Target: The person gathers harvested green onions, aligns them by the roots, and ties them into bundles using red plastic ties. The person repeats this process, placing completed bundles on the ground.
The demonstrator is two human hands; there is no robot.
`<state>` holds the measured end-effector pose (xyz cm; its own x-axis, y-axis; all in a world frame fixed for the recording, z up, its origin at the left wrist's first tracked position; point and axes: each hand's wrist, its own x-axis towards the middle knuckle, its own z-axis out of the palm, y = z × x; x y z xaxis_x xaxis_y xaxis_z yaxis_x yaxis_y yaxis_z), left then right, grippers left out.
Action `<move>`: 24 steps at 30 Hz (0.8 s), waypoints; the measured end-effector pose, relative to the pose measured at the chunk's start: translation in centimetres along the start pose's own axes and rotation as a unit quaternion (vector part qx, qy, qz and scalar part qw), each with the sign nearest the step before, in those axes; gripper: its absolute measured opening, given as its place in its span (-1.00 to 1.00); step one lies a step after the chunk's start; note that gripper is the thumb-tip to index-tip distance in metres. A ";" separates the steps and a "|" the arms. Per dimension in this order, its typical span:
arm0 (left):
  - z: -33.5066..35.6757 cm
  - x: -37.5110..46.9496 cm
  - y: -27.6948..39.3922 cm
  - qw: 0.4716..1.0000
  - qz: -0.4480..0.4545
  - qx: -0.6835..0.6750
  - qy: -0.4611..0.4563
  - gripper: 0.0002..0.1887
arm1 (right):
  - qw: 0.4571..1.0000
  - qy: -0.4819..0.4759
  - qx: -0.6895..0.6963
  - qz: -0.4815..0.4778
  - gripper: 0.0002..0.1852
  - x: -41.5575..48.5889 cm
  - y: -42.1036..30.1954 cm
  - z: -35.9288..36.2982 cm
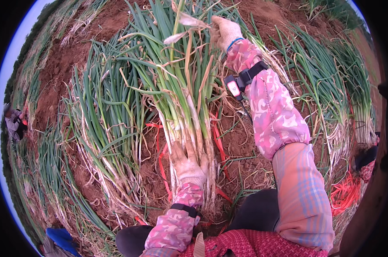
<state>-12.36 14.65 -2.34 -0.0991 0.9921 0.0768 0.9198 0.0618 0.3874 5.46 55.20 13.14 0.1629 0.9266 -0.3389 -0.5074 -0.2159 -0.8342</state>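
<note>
A large bunch of green onions (181,96) lies before me on the soil, roots towards me and leaves pointing away. My left hand (188,163), in a dirty light glove, presses on the white stems near the roots, fingers spread over them. Up among the leaf tops is my right hand (225,31), gloved too, its fingers closed on dry, withered onion leaves (192,21). Red plastic ties (218,138) run along both sides of the bunch, partly beneath it. Whether the left fingers grip any stems I cannot tell exactly.
More green onions lie to the left (107,109) and right (322,80). A heap of red plastic ties (345,194) is at the lower right. A person (13,123) sits at the far left; part of another shows at the right edge. Blue cloth (61,239) lies lower left.
</note>
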 end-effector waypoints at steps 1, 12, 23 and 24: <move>0.0 0.0 0.0 1.000 -0.002 0.002 -0.001 -0.08 | 0.972 0.130 0.137 -0.138 -0.87 1.5 -3.4 -0.6; -0.4 0.0 0.2 1.000 0.003 0.000 0.001 -0.05 | 0.783 -0.145 -0.592 -0.128 -0.20 -10.5 12.7 -17.7; -0.2 0.1 0.1 0.999 0.022 -0.019 0.022 -0.05 | 0.728 0.011 -0.667 -0.155 -0.46 -0.7 11.5 -13.7; -0.3 0.1 0.1 1.000 0.011 -0.003 0.006 -0.05 | 0.784 0.101 -0.581 -0.193 -0.44 1.5 9.2 -14.1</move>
<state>-12.39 14.74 -1.98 -0.0828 0.9918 0.0970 0.9192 0.0384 0.3918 12.95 50.23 -1.14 0.3042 0.9499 0.0714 0.7070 -0.1749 -0.6852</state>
